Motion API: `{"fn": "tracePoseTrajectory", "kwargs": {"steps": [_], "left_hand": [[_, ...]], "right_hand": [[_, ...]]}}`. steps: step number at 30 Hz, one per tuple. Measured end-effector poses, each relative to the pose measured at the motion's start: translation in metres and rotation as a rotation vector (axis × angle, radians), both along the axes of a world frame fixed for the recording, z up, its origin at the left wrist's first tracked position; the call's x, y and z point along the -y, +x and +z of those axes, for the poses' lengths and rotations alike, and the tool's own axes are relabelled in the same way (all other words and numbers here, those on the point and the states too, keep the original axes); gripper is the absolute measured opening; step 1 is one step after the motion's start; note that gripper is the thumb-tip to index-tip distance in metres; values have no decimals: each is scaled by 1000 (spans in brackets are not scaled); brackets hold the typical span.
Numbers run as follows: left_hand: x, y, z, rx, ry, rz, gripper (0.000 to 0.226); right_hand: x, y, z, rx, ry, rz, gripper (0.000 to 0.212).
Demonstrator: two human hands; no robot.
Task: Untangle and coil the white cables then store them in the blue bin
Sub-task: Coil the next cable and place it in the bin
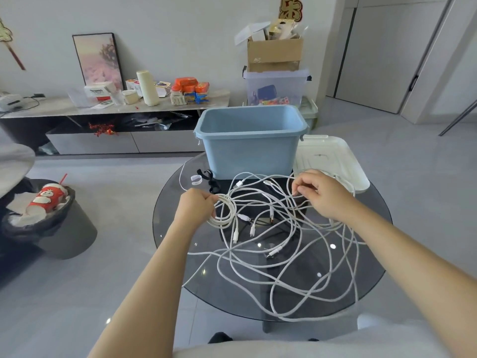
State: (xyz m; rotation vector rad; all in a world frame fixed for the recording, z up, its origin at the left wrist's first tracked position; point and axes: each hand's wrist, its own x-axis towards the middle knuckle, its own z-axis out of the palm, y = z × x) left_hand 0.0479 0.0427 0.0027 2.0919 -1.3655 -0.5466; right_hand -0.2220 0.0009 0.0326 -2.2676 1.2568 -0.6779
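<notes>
Thin white cables (289,254), many of them, all mixed up in one big loose tangle on the round dark glass table (366,288). Small plugs at the ends, some near the middle of the heap. One part already wound into a small round coil (224,211), gripped by the left hand (194,208). Another strand pinched in the fingers of the right hand (318,193), off to the right of the coil. Most of the tangle below and between both grips. Light blue plastic bin (249,140), open on top, upright, just behind both grips, nothing seen inside.
</notes>
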Motion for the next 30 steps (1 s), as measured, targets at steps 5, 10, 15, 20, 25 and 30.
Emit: {"fn": "tracePoseTrajectory", "kwargs": {"steps": [5,10,15,20,25,30], "left_hand": [[1,2,-2,18,8,-3,34],[1,3,-5,28,11,-5,32],[-1,2,-5,24,12,-4,33],[-4,-5,2,-26,11,-27,40],[-7,-16,12,5,-7,-70,42],[-9,-33,19,-22,-47,-116,35]], "right_hand": [[0,0,2,88,-20,-18,33],[3,-1,-1,81,-86,-78,27],[0,0,1,65,-46,-21,27],[0,8,-9,26,-56,10,30],[-3,18,-17,18,-116,-15,20],[-11,34,-24,65,-261,-22,15]]}}
